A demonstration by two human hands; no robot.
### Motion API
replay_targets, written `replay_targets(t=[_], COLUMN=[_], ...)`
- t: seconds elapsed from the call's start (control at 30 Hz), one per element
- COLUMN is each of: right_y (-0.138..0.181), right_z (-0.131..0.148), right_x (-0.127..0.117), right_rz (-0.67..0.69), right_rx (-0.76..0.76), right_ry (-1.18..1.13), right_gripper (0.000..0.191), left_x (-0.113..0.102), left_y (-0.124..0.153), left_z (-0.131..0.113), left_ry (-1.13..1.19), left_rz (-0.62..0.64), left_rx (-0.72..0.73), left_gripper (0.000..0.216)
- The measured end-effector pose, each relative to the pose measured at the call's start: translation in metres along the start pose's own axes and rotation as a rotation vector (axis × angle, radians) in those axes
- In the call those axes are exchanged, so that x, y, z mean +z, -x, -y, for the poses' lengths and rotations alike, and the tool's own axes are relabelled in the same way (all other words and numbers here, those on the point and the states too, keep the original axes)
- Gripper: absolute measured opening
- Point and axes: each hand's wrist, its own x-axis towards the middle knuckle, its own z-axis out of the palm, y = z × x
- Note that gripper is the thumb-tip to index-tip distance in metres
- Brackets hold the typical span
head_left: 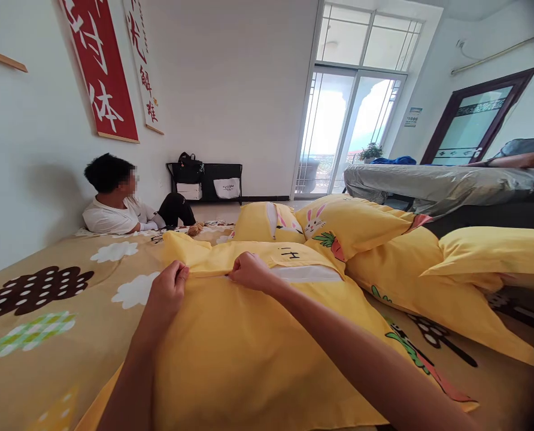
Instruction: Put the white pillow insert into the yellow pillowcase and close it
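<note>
A yellow pillowcase [249,347] lies over a pillow in front of me, its open end turned away, with the white pillow [309,273] showing through the gap. My left hand [168,293] is closed, pinching the left part of the opening's edge. My right hand [249,270] is closed in a fist on the same edge a little to the right. Both forearms reach over the yellow cloth.
Two more yellow pillows [473,263] with rabbit and carrot prints lie right and behind. A tan bedsheet [46,311] with cloud shapes covers the surface. A person [118,203] sits against the left wall. A grey covered sofa [437,185] stands at the right.
</note>
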Motion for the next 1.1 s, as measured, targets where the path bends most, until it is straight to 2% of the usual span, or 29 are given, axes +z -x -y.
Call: replay_targets(t=[0.1, 0.27, 0.47, 0.53, 0.6, 0.67, 0.7, 0.73, 0.83, 0.9, 0.97, 1.1], right_y=[0.008, 0.026, 0.062, 0.076, 0.089, 0.100, 0.104, 0.108, 0.118, 0.127, 0.139, 0.168], right_z=[-0.019, -0.040, -0.043, -0.042, -0.041, -0.040, -0.039, -0.037, -0.033, -0.032, -0.035, -0.047], right_x=[-0.013, -0.044, -0.074, -0.078, -0.080, -0.082, -0.083, -0.085, -0.088, -0.088, -0.084, -0.066], right_rz=[-0.018, -0.052, -0.047, -0.053, -0.091, -0.128, -0.136, -0.136, -0.133, -0.154, -0.191, -0.316], right_rx=[0.012, 0.032, 0.009, -0.020, -0.065, -0.101, -0.111, -0.118, -0.140, -0.152, -0.146, -0.171], right_ry=[0.013, 0.024, -0.060, -0.075, -0.052, -0.031, -0.028, -0.031, -0.052, -0.062, -0.052, 0.008], right_gripper=[0.004, 0.010, 0.013, 0.012, 0.012, 0.013, 0.012, 0.013, 0.013, 0.013, 0.011, 0.011], left_x=[-0.004, -0.015, -0.035, -0.041, -0.044, -0.039, -0.033, -0.025, 0.008, 0.026, 0.034, 0.032], left_y=[0.001, 0.001, 0.015, 0.024, 0.037, 0.052, 0.059, 0.066, 0.076, 0.075, 0.071, 0.069], left_z=[0.001, 0.005, 0.003, -0.002, -0.014, -0.036, -0.049, -0.064, -0.104, -0.121, -0.129, -0.129], left_ry=[0.001, -0.023, -0.127, -0.181, -0.233, -0.264, -0.280, -0.301, -0.381, -0.413, -0.406, -0.318], left_rz=[-0.005, 0.005, 0.099, 0.086, -0.064, -0.247, -0.289, -0.282, -0.129, -0.086, -0.046, -0.029], left_rx=[-0.009, -0.037, -0.054, -0.029, 0.052, 0.243, 0.374, 0.513, 0.843, 0.902, 0.891, 0.895], left_gripper=[0.029, 0.032, 0.037, 0.036, 0.033, 0.032, 0.033, 0.033, 0.031, 0.028, 0.022, 0.027])
